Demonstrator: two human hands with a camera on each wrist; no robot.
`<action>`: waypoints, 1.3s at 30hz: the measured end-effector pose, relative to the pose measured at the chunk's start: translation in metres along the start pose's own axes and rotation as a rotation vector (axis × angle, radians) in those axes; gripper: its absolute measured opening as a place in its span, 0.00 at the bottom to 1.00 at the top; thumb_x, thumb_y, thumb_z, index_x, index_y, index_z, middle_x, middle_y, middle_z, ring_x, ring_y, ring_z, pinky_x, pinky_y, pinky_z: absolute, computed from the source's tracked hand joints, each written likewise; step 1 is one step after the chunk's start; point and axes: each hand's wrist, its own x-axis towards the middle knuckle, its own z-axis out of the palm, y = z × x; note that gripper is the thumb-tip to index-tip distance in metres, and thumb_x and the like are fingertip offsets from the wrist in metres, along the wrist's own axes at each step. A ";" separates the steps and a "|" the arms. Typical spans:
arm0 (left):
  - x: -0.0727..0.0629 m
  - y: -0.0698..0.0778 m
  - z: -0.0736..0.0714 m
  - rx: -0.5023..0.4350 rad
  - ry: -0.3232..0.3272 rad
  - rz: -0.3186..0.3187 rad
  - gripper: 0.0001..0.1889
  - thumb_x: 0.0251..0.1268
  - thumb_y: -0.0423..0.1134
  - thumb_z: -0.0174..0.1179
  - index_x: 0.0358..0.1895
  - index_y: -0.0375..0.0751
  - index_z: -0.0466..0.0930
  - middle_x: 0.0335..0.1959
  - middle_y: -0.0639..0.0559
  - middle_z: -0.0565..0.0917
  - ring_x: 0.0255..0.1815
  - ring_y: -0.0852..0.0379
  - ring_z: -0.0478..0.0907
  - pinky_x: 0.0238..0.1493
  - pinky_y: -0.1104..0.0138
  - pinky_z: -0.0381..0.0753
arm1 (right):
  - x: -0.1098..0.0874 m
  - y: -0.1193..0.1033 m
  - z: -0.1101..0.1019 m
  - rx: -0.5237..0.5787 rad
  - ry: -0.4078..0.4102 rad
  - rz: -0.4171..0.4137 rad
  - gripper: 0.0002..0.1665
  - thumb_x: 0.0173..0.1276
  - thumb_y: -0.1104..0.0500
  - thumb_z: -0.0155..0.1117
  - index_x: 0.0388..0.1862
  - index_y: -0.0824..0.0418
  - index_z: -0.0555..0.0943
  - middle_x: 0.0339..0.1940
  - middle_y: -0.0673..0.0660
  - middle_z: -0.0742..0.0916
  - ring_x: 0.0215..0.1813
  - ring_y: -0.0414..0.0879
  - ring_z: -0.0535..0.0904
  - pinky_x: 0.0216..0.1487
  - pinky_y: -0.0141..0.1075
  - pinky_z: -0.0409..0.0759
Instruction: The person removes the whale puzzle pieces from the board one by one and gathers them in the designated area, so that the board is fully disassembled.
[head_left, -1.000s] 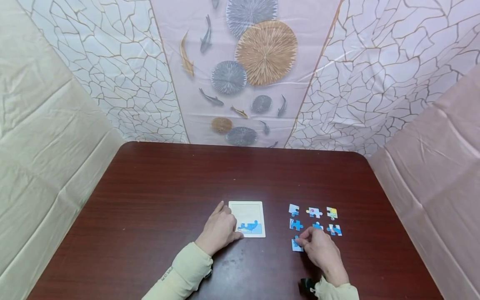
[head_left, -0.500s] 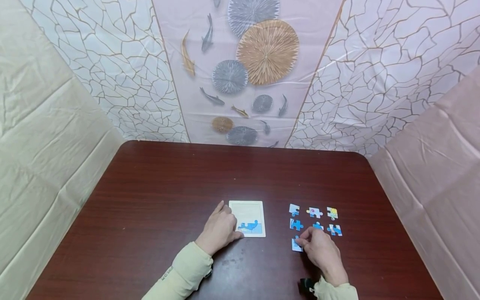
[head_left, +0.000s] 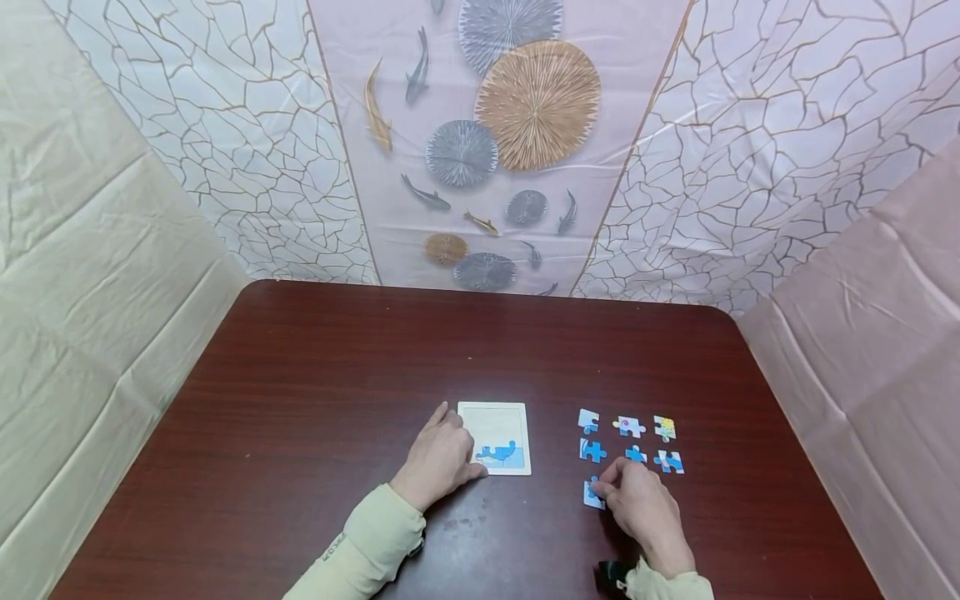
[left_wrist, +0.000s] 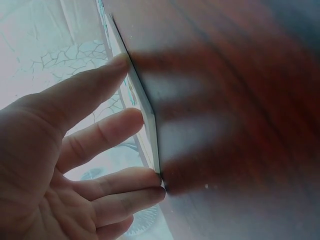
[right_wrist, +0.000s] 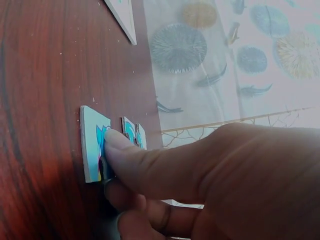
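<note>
A shallow white puzzle tray (head_left: 491, 421) lies mid-table with joined blue pieces (head_left: 501, 456) along its lower part. At its left side is my left hand (head_left: 438, 458); the thumb and fairly straight fingers touch the tray's edge, seen also in the left wrist view. To the right, my right hand (head_left: 643, 504) pinches a blue-and-white jigsaw piece (head_left: 591, 493) between thumb and finger. In the right wrist view this jigsaw piece (right_wrist: 91, 145) looks slightly tilted, and the thumb covers part of it.
Several loose jigsaw pieces lie in rows beyond my right hand, among them a yellow-marked piece (head_left: 664, 427), a swirl-marked piece (head_left: 628, 426) and a blue piece (head_left: 592, 450). The dark red-brown table (head_left: 360, 358) ends at a patterned cloth (head_left: 480, 208).
My right hand has drawn the pinched jigsaw piece slightly toward me, a little away from the rows. My left hand and the tray look unmoved.
</note>
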 end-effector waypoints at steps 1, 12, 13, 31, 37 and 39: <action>0.000 0.000 0.000 -0.001 0.001 -0.001 0.22 0.44 0.56 0.74 0.09 0.52 0.73 0.17 0.59 0.67 0.38 0.54 0.75 0.71 0.55 0.63 | 0.000 0.000 0.000 -0.002 0.001 -0.001 0.09 0.62 0.53 0.70 0.28 0.53 0.79 0.21 0.46 0.80 0.27 0.44 0.74 0.26 0.38 0.68; 0.000 0.000 0.001 0.012 0.007 0.004 0.22 0.43 0.56 0.74 0.08 0.52 0.72 0.18 0.58 0.67 0.38 0.54 0.75 0.71 0.55 0.63 | 0.001 -0.001 0.001 0.015 -0.025 0.008 0.09 0.64 0.54 0.68 0.28 0.54 0.78 0.21 0.48 0.79 0.25 0.44 0.73 0.24 0.37 0.67; 0.000 0.000 0.001 0.012 0.009 0.006 0.22 0.43 0.56 0.74 0.08 0.52 0.72 0.18 0.58 0.67 0.38 0.54 0.75 0.71 0.55 0.63 | 0.001 -0.001 0.001 0.016 -0.028 0.013 0.09 0.64 0.54 0.68 0.28 0.54 0.78 0.22 0.48 0.79 0.25 0.44 0.72 0.24 0.37 0.67; 0.001 -0.001 0.000 0.018 -0.012 0.004 0.23 0.44 0.56 0.74 0.08 0.52 0.72 0.18 0.59 0.67 0.38 0.54 0.75 0.71 0.55 0.63 | 0.009 -0.068 0.010 0.042 0.072 -0.266 0.14 0.62 0.54 0.71 0.44 0.57 0.81 0.25 0.47 0.79 0.23 0.41 0.72 0.24 0.35 0.71; 0.001 -0.001 0.000 0.025 -0.001 0.007 0.22 0.42 0.56 0.74 0.09 0.52 0.73 0.18 0.58 0.67 0.37 0.54 0.74 0.70 0.55 0.64 | 0.012 -0.099 0.030 -0.018 0.062 -0.439 0.13 0.62 0.56 0.70 0.45 0.57 0.82 0.28 0.47 0.76 0.25 0.39 0.71 0.25 0.34 0.72; 0.001 -0.001 0.000 0.031 0.004 0.005 0.22 0.42 0.56 0.75 0.09 0.52 0.73 0.18 0.58 0.67 0.37 0.54 0.74 0.70 0.55 0.64 | 0.014 -0.104 0.037 -0.042 0.064 -0.468 0.14 0.62 0.56 0.70 0.47 0.56 0.82 0.30 0.48 0.76 0.27 0.38 0.72 0.26 0.34 0.73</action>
